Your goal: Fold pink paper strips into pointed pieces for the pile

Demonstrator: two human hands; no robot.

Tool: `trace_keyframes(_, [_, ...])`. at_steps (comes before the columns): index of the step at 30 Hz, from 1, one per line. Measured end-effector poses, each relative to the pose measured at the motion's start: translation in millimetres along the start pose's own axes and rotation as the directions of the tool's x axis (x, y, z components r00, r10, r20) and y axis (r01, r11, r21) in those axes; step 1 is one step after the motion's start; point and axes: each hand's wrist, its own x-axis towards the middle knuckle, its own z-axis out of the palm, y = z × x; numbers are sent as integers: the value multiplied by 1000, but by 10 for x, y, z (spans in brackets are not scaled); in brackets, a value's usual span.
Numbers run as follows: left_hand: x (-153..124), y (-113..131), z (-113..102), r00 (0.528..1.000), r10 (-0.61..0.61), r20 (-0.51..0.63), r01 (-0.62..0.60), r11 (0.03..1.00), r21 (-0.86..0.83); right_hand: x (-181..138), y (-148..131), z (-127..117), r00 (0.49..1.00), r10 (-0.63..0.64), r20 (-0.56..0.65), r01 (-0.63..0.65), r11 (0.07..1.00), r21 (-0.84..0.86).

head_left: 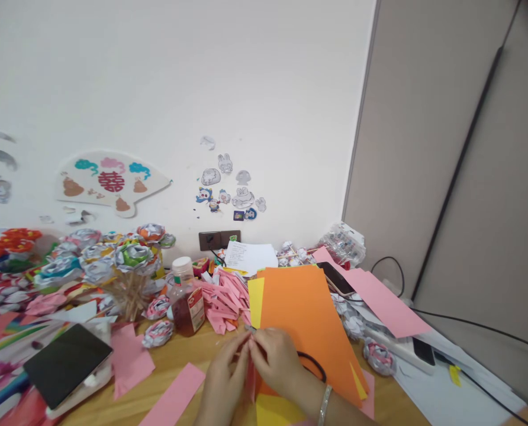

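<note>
My left hand (225, 374) and my right hand (276, 360) meet at the front of the table, fingertips pinched together. A small grey bit (250, 329) shows at the fingertips; what it belongs to is hidden. Below, between the hands, a narrow piece of pink paper (251, 381) is partly visible. Under and behind my right hand lies a stack of orange paper (306, 307) with yellow paper (256, 299) at its edge. A black loop (314, 362) rests on the orange sheet beside my right wrist, its other part covered by the hand.
A bottle of reddish liquid (187, 305) stands left of a pile of pink strips (226, 296). Paper flowers (133, 255) crowd the left, near a dark tablet-like device (68, 364). A pink strip (175, 396) lies at front. A phone (336, 278) and cables (481, 322) are right.
</note>
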Motion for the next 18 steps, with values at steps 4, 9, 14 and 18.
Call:
trace_keyframes(4, [-10, -6, 2, 1000, 17, -6, -17, 1000, -19, 6, -13, -22, 999, 33, 23, -35, 995, 94])
trace_keyframes(9, [-18, -4, 13, 1000, -17, 22, 17, 1000, -21, 20, 2, -36, 995, 91, 48, -98, 980, 172])
trace_keyframes(14, [-32, 4, 31, 999, -34, 20, 34, 999, -41, 14, 27, -12, 991, 123, 48, -129, 974, 186])
trace_keyframes(18, [-24, 11, 29, 998, -28, 50, 32, 996, -82, 5, 30, 5, 984, 164, 65, -174, 959, 225])
